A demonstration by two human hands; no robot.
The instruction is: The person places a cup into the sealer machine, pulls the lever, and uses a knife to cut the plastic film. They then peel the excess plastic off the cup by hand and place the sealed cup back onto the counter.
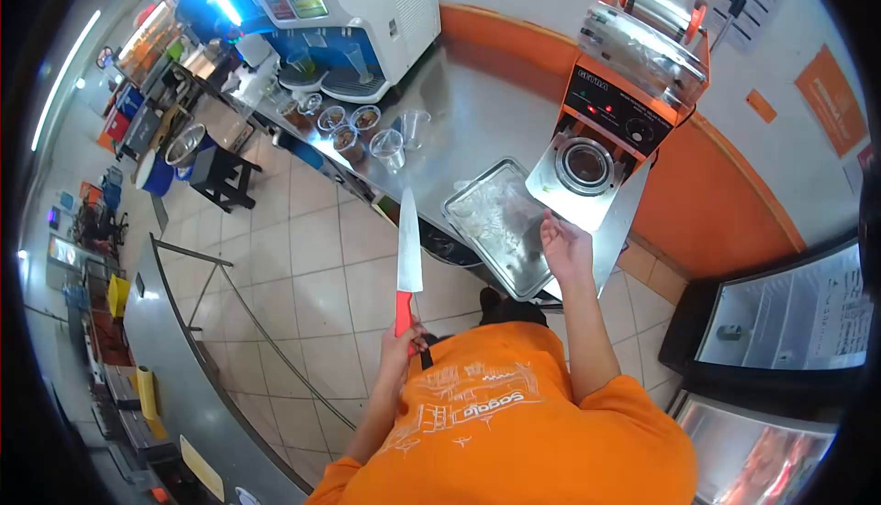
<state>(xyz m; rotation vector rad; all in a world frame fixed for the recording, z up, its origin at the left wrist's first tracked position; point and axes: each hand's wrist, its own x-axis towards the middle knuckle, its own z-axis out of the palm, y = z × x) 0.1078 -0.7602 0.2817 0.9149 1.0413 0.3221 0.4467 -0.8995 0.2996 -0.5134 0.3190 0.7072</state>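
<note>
In my left hand is a large kitchen knife, held by its red handle, the long blade pointing away from me toward the counter. My right hand hovers over the right side of a metal tray, its fingers loosely bent and nothing visible in them. The tray has a wet-looking, smeared surface. Just beyond that hand, an orange and black cup sealing machine has its white plate slid out, with a round holder ring in it. Red lights glow on its panel.
Clear plastic cups, several with brown contents, stand on the steel counter beside a white drink dispenser. Behind on the left are a black stool and another steel counter. A dark-framed fridge stands at right.
</note>
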